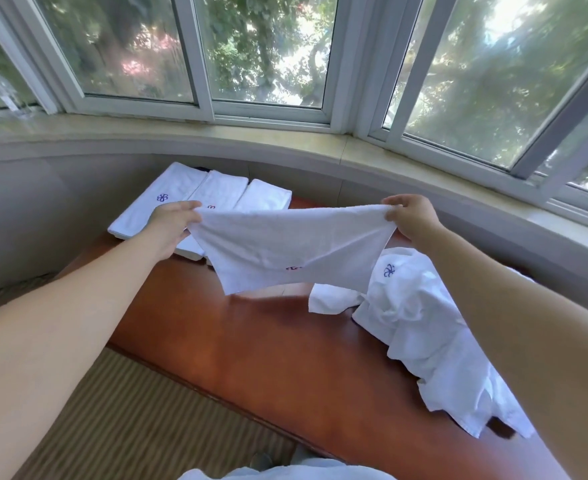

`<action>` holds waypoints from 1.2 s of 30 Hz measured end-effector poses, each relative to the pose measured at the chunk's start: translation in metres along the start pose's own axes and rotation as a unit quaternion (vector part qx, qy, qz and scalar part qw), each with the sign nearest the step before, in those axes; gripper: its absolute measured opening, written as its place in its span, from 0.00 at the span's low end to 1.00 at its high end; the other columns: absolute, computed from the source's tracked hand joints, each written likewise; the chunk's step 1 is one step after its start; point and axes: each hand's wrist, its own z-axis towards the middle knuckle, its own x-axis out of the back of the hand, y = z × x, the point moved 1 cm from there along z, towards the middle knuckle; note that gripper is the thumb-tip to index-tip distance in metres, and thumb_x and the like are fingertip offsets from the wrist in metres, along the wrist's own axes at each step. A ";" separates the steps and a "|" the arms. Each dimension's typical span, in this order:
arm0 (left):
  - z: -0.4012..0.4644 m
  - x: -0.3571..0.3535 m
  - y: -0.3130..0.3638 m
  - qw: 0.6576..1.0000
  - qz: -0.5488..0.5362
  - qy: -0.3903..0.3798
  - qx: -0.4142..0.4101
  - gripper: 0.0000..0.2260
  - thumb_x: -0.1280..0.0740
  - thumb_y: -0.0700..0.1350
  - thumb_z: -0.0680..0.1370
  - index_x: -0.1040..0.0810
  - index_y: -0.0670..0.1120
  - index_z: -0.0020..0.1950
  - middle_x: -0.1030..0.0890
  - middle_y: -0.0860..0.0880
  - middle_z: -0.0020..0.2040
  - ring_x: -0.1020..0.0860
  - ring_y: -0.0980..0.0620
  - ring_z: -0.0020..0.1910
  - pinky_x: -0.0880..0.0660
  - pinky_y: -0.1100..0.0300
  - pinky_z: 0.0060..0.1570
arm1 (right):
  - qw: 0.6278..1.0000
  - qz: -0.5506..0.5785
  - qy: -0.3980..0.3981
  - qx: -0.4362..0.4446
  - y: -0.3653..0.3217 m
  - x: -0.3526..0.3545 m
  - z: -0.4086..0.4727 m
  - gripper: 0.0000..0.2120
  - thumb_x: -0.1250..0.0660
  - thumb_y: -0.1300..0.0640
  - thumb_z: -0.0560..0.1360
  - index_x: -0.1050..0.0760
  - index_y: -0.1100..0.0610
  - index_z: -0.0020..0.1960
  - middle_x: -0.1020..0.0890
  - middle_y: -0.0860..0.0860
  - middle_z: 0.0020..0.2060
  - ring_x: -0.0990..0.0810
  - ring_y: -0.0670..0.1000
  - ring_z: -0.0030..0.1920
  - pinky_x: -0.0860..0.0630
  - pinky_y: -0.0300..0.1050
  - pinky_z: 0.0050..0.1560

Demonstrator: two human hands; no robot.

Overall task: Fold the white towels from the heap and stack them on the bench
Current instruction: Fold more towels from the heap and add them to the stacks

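A white towel (285, 244) hangs stretched in the air above the reddish wooden bench (251, 341). My left hand (171, 226) pinches its left top corner and my right hand (412, 216) pinches its right top corner. A small red mark shows near the towel's lower edge. To the right on the bench lies the heap of crumpled white towels (420, 323), one showing a blue flower logo. At the bench's far left end, folded white towels (195, 199) lie side by side, partly hidden behind my left hand and the held towel.
A curved wall and stone window sill (285, 143) run behind the bench, with white-framed windows above. Striped carpet (129, 420) covers the floor at the lower left. White cloth (285, 472) shows at the bottom edge.
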 end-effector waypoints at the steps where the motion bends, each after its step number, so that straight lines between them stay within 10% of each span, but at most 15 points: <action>1: -0.001 0.002 0.002 0.997 0.067 -0.025 -0.011 0.17 0.29 0.35 0.76 0.18 0.50 0.63 0.23 0.47 0.70 0.25 0.49 0.69 0.29 0.56 0.69 | 0.999 -0.028 0.004 0.019 0.000 0.002 -0.003 0.16 0.34 0.65 0.72 0.16 0.48 0.53 0.18 0.48 0.46 0.16 0.58 0.51 0.15 0.59 0.51; 6: -0.006 -0.001 0.007 0.918 0.387 -0.052 -0.071 0.21 0.27 0.40 0.76 0.22 0.51 0.69 0.27 0.47 0.73 0.27 0.47 0.66 0.28 0.56 0.57 | 0.982 -0.164 0.040 0.086 0.000 0.013 -0.016 0.14 0.35 0.61 0.74 0.15 0.50 0.54 0.16 0.48 0.45 0.16 0.56 0.49 0.17 0.55 0.53; 11: -0.012 -0.006 0.011 0.913 0.380 0.011 -0.150 0.04 0.31 0.44 0.79 0.18 0.46 0.50 0.18 0.46 0.52 0.21 0.43 0.47 0.28 0.53 0.44 | 0.964 -0.228 0.089 0.106 0.004 0.021 -0.024 0.12 0.38 0.57 0.76 0.16 0.51 0.51 0.16 0.52 0.42 0.18 0.59 0.46 0.20 0.50 0.48; 17: -0.018 -0.006 0.012 0.883 0.428 0.052 -0.187 0.11 0.34 0.46 0.81 0.18 0.40 0.48 0.19 0.39 0.46 0.28 0.47 0.37 0.34 0.54 0.39 | 0.943 -0.295 0.116 0.102 0.007 0.028 -0.030 0.09 0.38 0.52 0.79 0.20 0.48 0.52 0.18 0.52 0.44 0.23 0.58 0.45 0.30 0.46 0.43; 22: -0.031 0.006 0.003 0.841 0.532 -0.063 -0.074 0.07 0.31 0.51 0.80 0.21 0.51 0.57 0.21 0.51 0.46 0.24 0.50 0.31 0.30 0.59 0.35 | 0.951 -0.278 -0.132 0.000 0.028 0.028 -0.044 0.07 0.35 0.58 0.80 0.21 0.60 0.55 0.17 0.55 0.37 0.19 0.56 0.34 0.20 0.48 0.41; 29: -0.055 0.003 -0.025 0.744 0.554 -0.251 0.278 0.17 0.23 0.41 0.73 0.18 0.46 0.61 0.24 0.51 0.32 0.31 0.57 0.24 0.18 0.57 0.41 | 0.794 -0.315 -0.421 -0.304 0.064 0.023 -0.078 0.06 0.27 0.58 0.77 0.22 0.56 0.43 0.25 0.50 0.29 0.26 0.47 0.27 0.24 0.38 0.31; 32: -0.053 0.002 -0.020 0.751 0.510 -0.255 0.333 0.20 0.21 0.39 0.70 0.19 0.42 0.61 0.25 0.52 0.31 0.31 0.58 0.23 0.18 0.56 0.42 | 0.784 -0.301 -0.422 -0.343 0.059 0.030 -0.076 0.08 0.28 0.58 0.75 0.22 0.56 0.38 0.27 0.49 0.27 0.27 0.46 0.23 0.27 0.36 0.27; 36: -0.042 -0.008 -0.012 0.837 0.431 -0.198 0.272 0.11 0.26 0.38 0.75 0.21 0.44 0.55 0.25 0.52 0.29 0.30 0.58 0.22 0.18 0.58 0.37 | 0.869 -0.310 -0.278 -0.267 0.061 0.031 -0.053 0.07 0.32 0.61 0.76 0.24 0.58 0.39 0.24 0.53 0.30 0.26 0.51 0.28 0.27 0.40 0.33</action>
